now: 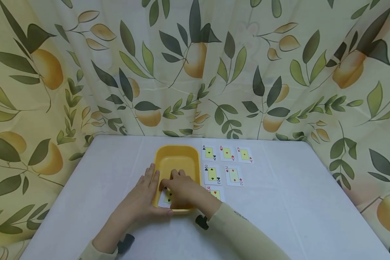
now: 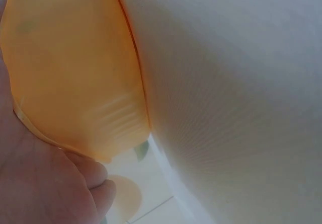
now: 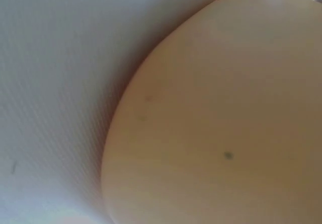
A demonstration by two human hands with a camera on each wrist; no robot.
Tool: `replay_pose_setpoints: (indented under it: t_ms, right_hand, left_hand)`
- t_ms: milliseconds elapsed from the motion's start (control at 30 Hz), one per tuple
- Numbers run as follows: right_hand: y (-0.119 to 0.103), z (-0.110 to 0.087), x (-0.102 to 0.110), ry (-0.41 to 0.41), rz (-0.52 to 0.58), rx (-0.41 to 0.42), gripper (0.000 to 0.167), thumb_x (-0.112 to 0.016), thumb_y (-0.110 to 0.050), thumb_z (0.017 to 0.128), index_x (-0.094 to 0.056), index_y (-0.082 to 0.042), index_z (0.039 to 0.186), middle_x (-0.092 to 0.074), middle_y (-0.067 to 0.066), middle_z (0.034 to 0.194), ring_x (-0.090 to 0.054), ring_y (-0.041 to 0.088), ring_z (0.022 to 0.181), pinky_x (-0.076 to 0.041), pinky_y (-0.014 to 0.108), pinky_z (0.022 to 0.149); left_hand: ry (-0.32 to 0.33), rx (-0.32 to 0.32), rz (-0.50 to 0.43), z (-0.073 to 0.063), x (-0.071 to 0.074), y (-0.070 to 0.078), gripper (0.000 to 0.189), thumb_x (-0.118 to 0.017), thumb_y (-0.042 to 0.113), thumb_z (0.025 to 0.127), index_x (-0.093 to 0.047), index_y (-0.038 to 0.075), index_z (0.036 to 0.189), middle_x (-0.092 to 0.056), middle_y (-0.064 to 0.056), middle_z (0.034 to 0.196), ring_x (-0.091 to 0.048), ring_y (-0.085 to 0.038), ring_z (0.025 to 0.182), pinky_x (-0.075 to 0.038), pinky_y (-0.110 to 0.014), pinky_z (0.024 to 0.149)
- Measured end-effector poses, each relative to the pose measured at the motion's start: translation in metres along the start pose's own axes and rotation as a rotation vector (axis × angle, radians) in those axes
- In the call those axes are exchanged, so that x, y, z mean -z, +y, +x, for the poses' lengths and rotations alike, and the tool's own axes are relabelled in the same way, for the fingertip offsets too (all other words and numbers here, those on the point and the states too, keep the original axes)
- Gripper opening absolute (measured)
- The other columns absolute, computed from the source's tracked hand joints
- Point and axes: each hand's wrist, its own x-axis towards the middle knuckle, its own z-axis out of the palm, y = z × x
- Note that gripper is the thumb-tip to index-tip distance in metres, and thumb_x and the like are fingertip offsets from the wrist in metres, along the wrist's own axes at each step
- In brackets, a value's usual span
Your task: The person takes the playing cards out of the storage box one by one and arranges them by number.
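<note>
A yellow plastic tray point(image 1: 176, 148) stands on the table. My left hand point(image 1: 139, 193) holds its near left corner, with the fingers along the left side and the thumb across the front edge. The left wrist view shows the palm against the tray wall point(image 2: 75, 83). Inside the tray, the bent fingers of my right hand point(image 1: 182, 187) grip the upper edge of a playing card point(image 1: 165, 198) with black pips. The hand covers part of that card. In the right wrist view the tray's outer wall point(image 3: 216, 108) fills most of the picture.
Right of the tray, face-up cards lie in rows: the ace of clubs point(image 1: 209, 153), ace of hearts point(image 1: 227, 153) and ace of diamonds point(image 1: 245, 155); the two of clubs point(image 1: 212, 174) and two of diamonds point(image 1: 234, 176); a red three point(image 1: 216, 193) partly behind my right forearm. A patterned curtain point(image 1: 195, 90) hangs behind.
</note>
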Motion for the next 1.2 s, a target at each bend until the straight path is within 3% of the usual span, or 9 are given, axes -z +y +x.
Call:
replay_pose_setpoints:
  t_ms: [233, 367, 600, 700, 967, 1200]
  right_hand:
    - [0.001, -0.006, -0.001, 0.028, -0.017, 0.028, 0.073, -0.089, -0.053, 0.066, -0.058, -0.036, 0.131, -0.050, 0.002, 0.119, -0.044, 0.018, 0.102, -0.049, 0.027, 0.079]
    - [0.003, -0.008, 0.000, 0.061, -0.021, 0.034, 0.075, -0.090, -0.051, 0.066, -0.057, -0.034, 0.131, -0.049, 0.000, 0.116, -0.043, 0.017, 0.099, -0.047, 0.026, 0.078]
    - [0.010, -0.013, 0.010, 0.082, -0.063, 0.028, 0.097, -0.091, -0.045, 0.065, -0.046, -0.022, 0.147, -0.051, 0.000, 0.131, -0.047, 0.017, 0.111, -0.049, 0.031, 0.100]
    - [0.014, -0.018, 0.022, 0.089, -0.050, 0.011, 0.098, -0.091, -0.041, 0.065, -0.046, -0.016, 0.148, -0.050, 0.002, 0.137, -0.048, 0.018, 0.117, -0.049, 0.032, 0.104]
    - [0.033, -0.048, 0.053, 0.153, 0.049, -0.033, 0.095, -0.091, -0.029, 0.062, -0.049, -0.015, 0.146, -0.050, 0.001, 0.133, -0.047, 0.015, 0.108, -0.052, 0.028, 0.093]
    - [0.060, -0.082, 0.057, 0.164, 0.061, -0.155, 0.098, -0.095, -0.029, 0.060, -0.050, -0.019, 0.146, -0.049, -0.002, 0.134, -0.046, 0.014, 0.109, -0.051, 0.030, 0.096]
  left_hand:
    - [0.014, -0.021, 0.014, -0.001, -0.002, 0.001, 0.136, -0.064, 0.087, 0.065, -0.021, -0.004, 0.156, 0.003, -0.017, 0.167, -0.005, -0.035, 0.154, -0.023, -0.053, 0.122]
    - [0.021, -0.023, 0.011, -0.001, -0.002, 0.002, 0.136, -0.063, 0.088, 0.065, -0.021, -0.004, 0.156, 0.002, -0.018, 0.167, -0.005, -0.035, 0.154, -0.022, -0.052, 0.122]
    - [0.011, -0.009, -0.011, 0.000, -0.003, 0.003, 0.139, -0.060, 0.092, 0.062, -0.019, -0.002, 0.157, 0.003, -0.016, 0.168, -0.005, -0.035, 0.154, -0.023, -0.052, 0.122]
    - [0.016, -0.014, -0.017, 0.000, -0.003, 0.002, 0.140, -0.060, 0.092, 0.062, -0.018, -0.002, 0.157, 0.003, -0.016, 0.168, -0.006, -0.036, 0.154, -0.023, -0.052, 0.122]
    - [0.040, -0.014, -0.016, 0.000, -0.002, 0.002, 0.140, -0.063, 0.090, 0.062, -0.018, -0.002, 0.157, 0.002, -0.016, 0.168, -0.010, -0.038, 0.153, -0.027, -0.054, 0.120]
    - [0.022, 0.005, -0.026, 0.000, 0.000, 0.001, 0.141, -0.068, 0.086, 0.061, -0.017, -0.004, 0.157, 0.003, -0.017, 0.167, -0.006, -0.037, 0.153, -0.021, -0.052, 0.122]
